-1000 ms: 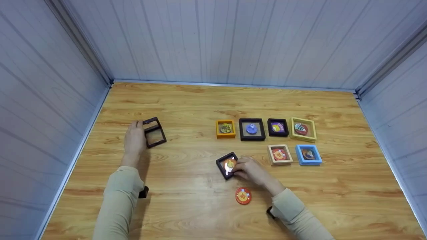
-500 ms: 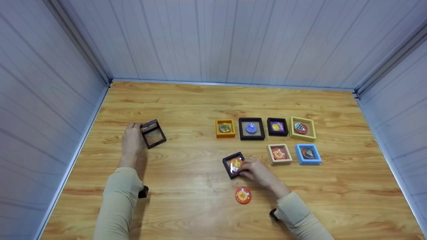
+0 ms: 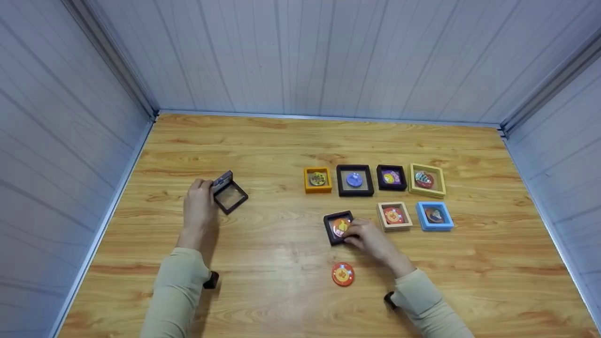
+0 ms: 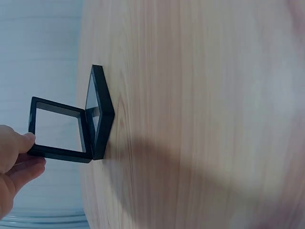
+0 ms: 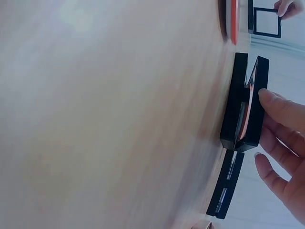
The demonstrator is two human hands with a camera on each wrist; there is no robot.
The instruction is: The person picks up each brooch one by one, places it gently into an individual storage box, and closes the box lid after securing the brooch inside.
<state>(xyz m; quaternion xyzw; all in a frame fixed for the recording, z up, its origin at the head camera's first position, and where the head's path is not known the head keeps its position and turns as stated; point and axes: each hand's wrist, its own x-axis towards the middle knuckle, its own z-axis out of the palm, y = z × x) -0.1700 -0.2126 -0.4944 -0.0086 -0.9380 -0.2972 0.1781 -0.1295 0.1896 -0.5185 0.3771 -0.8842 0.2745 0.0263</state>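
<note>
My left hand (image 3: 198, 206) pinches a corner of the raised half of a black hinged display frame (image 3: 237, 205). Its other half lies on the table, and clear film fills both, as the left wrist view of the frame (image 4: 103, 112) shows. My right hand (image 3: 373, 239) grips the edge of a second black display frame (image 3: 331, 234), which holds an orange round badge (image 3: 341, 227) with a yellow figure. In the right wrist view this frame (image 5: 258, 102) stands slightly ajar, the badge's edge showing between its halves. A red round badge (image 3: 342, 274) lies loose just below it.
Behind my right hand stand orange (image 3: 318, 189), large black (image 3: 355, 193), small black (image 3: 391, 187) and yellow (image 3: 427, 193) frames in a row, each with a badge. Beige (image 3: 394, 226) and blue (image 3: 435, 226) ones sit nearer. Panel walls (image 3: 300, 61) bound the table.
My left hand has shifted right with its frame, turning it and raising the upper half to upright. My right hand has slid its frame rightward and slightly away, turning it straighter.
</note>
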